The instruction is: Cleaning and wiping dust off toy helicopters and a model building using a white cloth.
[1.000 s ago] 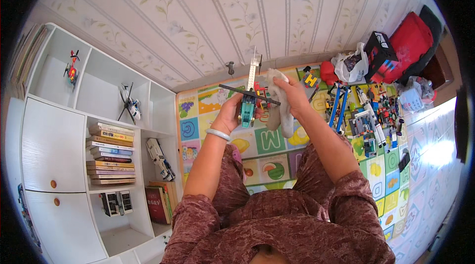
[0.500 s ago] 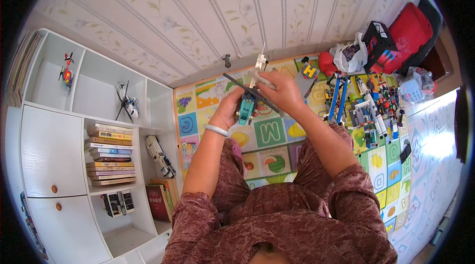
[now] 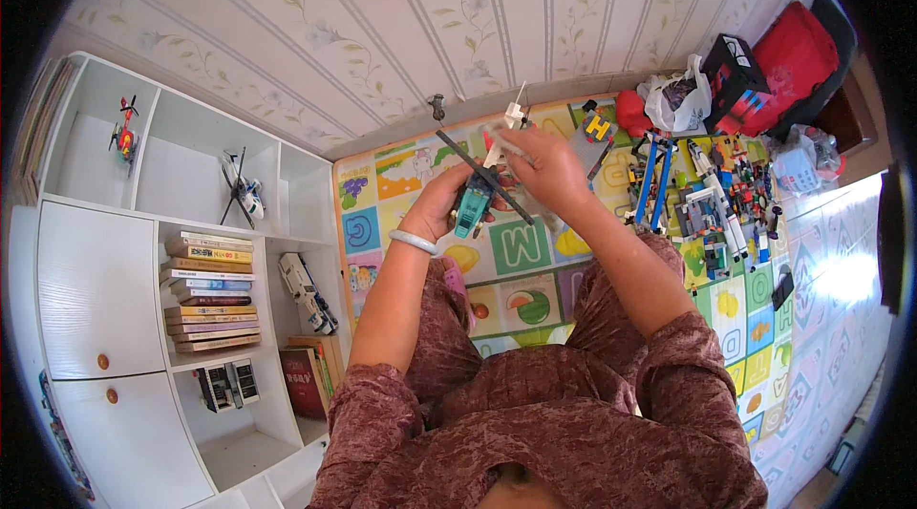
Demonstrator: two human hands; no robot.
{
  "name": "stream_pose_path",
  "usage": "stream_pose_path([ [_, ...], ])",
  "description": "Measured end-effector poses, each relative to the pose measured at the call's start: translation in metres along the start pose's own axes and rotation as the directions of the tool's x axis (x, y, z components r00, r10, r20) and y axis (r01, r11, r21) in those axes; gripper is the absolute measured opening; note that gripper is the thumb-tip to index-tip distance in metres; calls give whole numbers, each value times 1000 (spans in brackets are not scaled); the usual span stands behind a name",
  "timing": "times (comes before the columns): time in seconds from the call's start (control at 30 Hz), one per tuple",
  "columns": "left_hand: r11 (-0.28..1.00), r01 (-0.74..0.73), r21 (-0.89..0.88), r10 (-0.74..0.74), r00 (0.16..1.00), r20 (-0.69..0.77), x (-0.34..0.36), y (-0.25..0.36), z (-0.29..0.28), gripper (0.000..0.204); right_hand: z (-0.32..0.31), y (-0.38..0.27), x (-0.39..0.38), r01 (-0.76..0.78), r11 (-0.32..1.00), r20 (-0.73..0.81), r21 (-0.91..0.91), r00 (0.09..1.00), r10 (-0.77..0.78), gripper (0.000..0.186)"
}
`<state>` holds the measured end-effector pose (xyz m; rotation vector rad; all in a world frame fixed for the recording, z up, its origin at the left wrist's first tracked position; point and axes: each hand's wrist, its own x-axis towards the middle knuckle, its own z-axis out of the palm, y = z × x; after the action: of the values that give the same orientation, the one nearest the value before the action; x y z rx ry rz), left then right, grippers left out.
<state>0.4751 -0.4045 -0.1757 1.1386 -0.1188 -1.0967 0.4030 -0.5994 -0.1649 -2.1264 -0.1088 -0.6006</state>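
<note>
A toy brick helicopter [image 3: 470, 210], with a teal canopy, long dark rotor blades and a white tail, is held up in front of me. My left hand [image 3: 435, 207] is closed around its body from the left, a pale bangle on that wrist. My right hand [image 3: 549, 167] is closed at the tail, pinching a whitish, cloth-like piece [image 3: 501, 140] against it. The fingers of the right hand partly hide both the tail and this piece.
A white shelf unit [image 3: 162, 222] at left holds books [image 3: 212, 294], a red toy helicopter [image 3: 125, 135] and a white one [image 3: 246, 199]. On the patterned play mat [image 3: 521, 249], loose bricks and brick models [image 3: 712, 208] lie at right, near a plastic bag [image 3: 680, 100] and black box [image 3: 734, 79].
My right hand has shifted slightly up along the helicopter's tail with the pale piece. The helicopter has turned a little, its rotor blades and tail now at a different tilt.
</note>
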Motion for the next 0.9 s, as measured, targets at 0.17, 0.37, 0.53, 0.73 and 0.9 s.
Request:
stream_pose_path([
  [0.17,998,29,-53,-32,998,-62,2,0,-5,49,-1,0,-1,100,995,120,11,988,-100,34],
  [0.37,1000,25,8,-25,1000,13,-2,3,0,46,-3,1,3,-60,994,-66,-88,996,55,36],
  [0.53,1000,24,15,-24,999,-28,-2,0,-8,45,2,-2,-3,128,992,56,-17,990,-127,36],
  [0.73,1000,23,-10,-24,999,-42,-2,3,-3,43,-3,3,0,54,998,88,-28,995,-51,37],
  [0.9,1000,9,-18,-10,1000,-17,-2,4,-2,44,-5,-5,-1,-63,996,48,-66,997,66,40],
])
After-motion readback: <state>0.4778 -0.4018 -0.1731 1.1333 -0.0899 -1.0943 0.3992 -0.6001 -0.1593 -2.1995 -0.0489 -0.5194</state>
